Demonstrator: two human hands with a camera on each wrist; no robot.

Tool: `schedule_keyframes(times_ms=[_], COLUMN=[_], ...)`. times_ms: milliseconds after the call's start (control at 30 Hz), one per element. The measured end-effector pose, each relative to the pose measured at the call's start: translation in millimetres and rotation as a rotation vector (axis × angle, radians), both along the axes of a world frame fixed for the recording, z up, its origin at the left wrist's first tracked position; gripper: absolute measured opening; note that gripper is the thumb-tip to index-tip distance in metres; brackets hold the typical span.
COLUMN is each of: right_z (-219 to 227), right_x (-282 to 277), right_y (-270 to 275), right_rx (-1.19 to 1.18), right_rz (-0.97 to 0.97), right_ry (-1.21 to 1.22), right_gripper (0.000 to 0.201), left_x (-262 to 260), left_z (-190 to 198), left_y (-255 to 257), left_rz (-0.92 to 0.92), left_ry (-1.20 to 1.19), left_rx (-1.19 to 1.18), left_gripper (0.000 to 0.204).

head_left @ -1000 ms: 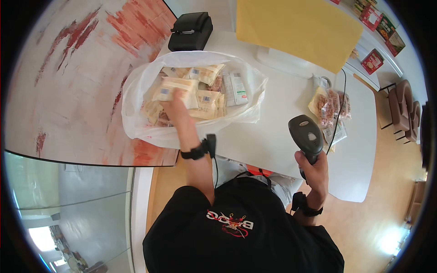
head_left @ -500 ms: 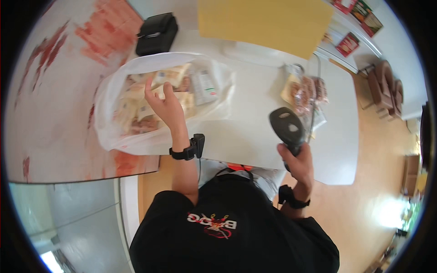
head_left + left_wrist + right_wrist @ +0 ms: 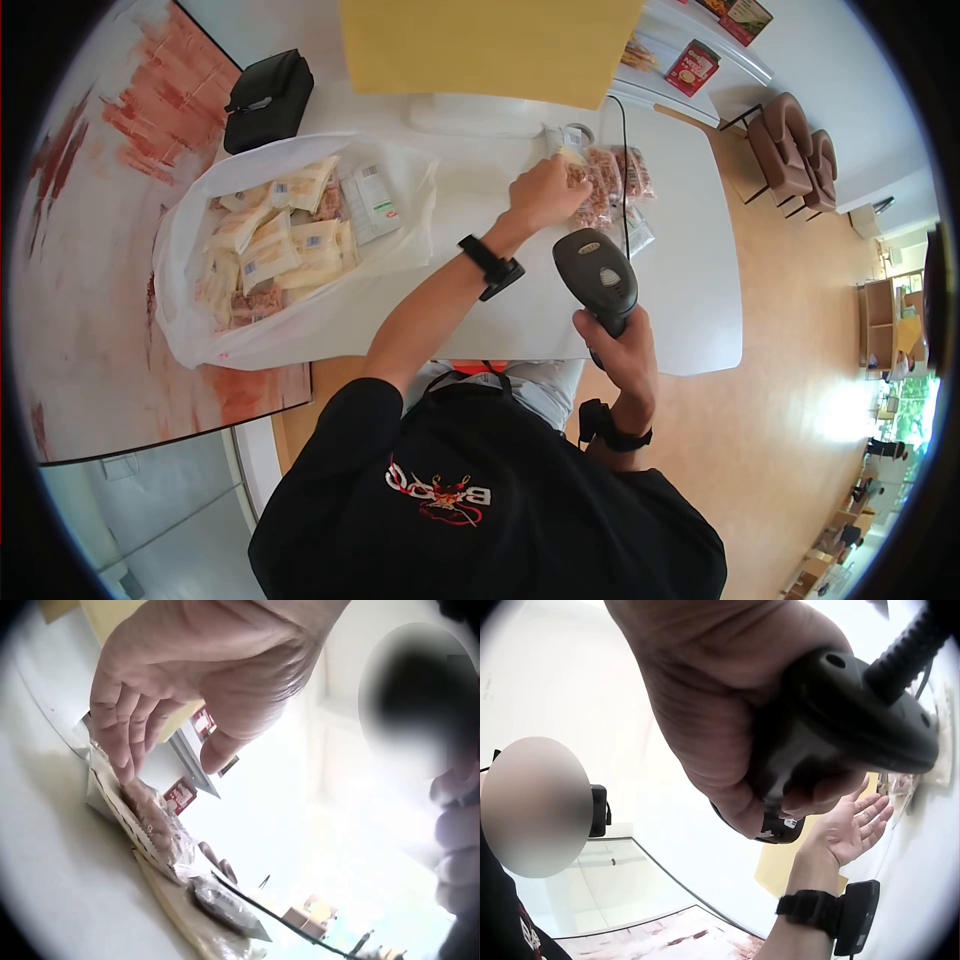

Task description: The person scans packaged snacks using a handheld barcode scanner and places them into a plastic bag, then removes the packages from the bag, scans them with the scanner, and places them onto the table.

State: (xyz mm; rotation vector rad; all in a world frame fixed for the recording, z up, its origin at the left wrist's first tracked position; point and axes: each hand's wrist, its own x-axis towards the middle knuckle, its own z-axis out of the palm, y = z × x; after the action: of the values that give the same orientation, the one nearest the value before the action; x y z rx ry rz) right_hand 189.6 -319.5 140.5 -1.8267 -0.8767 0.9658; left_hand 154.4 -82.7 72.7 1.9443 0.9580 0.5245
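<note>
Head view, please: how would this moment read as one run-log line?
left hand: at clear-wrapped packets, thumb apart | right hand: grips scanner | white bag: open, holding pale packets

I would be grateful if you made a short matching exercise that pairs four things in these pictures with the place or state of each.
Column one
1. Scanner
2. Left hand
3. Plastic bag
4. Black boxy device

Column two
A. White and open, with cream packets inside
B. At the far side of the plastic bag
C. Gripped by the right hand
D. At the reddish packets, fingers extended toward them

Right pairs: 1-C, 2-D, 3-A, 4-B
</note>
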Motion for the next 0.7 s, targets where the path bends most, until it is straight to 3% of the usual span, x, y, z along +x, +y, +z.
schedule_keyframes(times_ms=[33,267,333,433,567,700], right_z=[-1,-8,-8,-8,-10,-14], right_x=[2,14,19,25,29,27], right_y=[-2,-11,-14,-20,-29,-31], right_rx=[0.003,0.004,0.007,-0.039,-0.107,-0.146], right_rz=[-0.007,-0.101,-0.105,-0.100,-0.112,-0.063], right_ry=[0.000,0.012,0.024,-0.017,-0.040,-0.034], right_gripper=[0.033,0.032,0.032,0.032,0.034,0.038], left_x=[10,51,55,49,29,7], left_z=[5,-19,-24,-32,-37,-39], left_y=[-2,-9,-11,-7,6,10], left_rz=[-0.052,0.003,0.140,0.202,0.159,0.127], left_ry=[0.218,0.355,0.282,0.139,0.106,0.025], left_rx=[0.042,0.304,0.231,0.118,-0.052,-0.261], left_gripper=[0.067,0.083,0.083,0.088,0.083,0.058])
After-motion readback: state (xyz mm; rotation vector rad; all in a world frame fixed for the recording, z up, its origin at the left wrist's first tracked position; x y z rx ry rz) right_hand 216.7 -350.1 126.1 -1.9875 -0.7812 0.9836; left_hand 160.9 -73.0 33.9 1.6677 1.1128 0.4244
